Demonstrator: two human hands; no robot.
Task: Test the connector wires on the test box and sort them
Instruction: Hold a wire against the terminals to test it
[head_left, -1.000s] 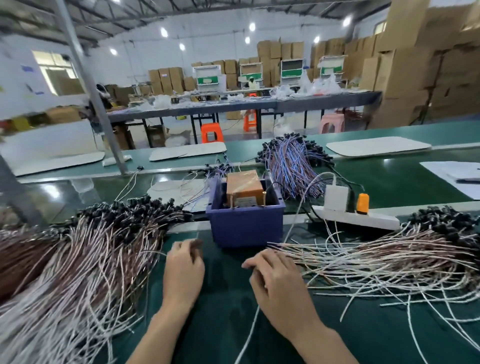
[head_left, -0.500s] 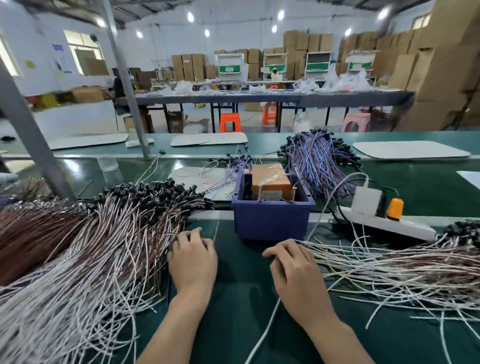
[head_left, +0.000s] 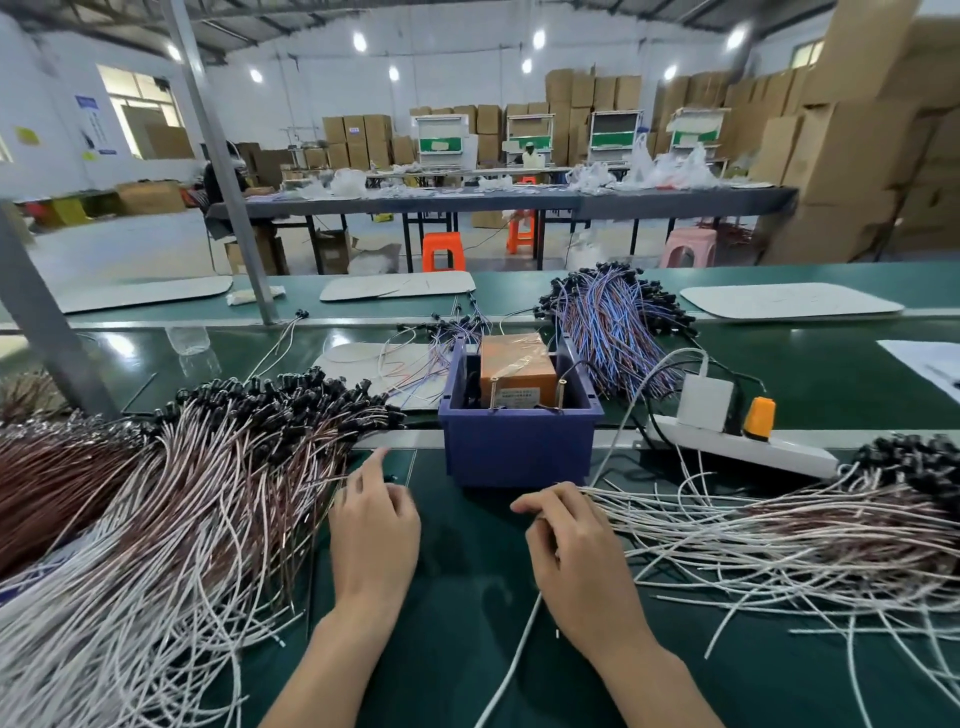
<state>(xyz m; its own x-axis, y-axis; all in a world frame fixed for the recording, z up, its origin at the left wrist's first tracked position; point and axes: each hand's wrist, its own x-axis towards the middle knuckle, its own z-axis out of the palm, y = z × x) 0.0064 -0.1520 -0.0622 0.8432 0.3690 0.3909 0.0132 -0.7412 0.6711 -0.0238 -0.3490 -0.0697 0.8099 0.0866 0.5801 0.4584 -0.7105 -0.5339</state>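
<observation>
An orange test box (head_left: 517, 371) sits inside a blue bin (head_left: 519, 452) at the middle of the green bench. A big pile of white and brown connector wires (head_left: 208, 493) with black plugs lies to the left, and a looser pile (head_left: 779, 530) lies to the right. My left hand (head_left: 374, 525) rests at the left pile's edge, index finger stretched forward, the other fingers loosely curled; I see nothing in it. My right hand (head_left: 571, 551) sits at the right pile's near end and pinches one white wire (head_left: 514, 649), which trails back under my wrist.
A white power strip (head_left: 743, 447) with a white adapter and an orange plug lies right of the bin. A bundle of blue and purple wires (head_left: 613, 322) lies behind it. Metal posts (head_left: 218, 156) rise at the left. White mats lie on the far bench.
My left hand has straightened its index finger toward the left pile's plugs. My right hand stays in front of the bin with the white wire.
</observation>
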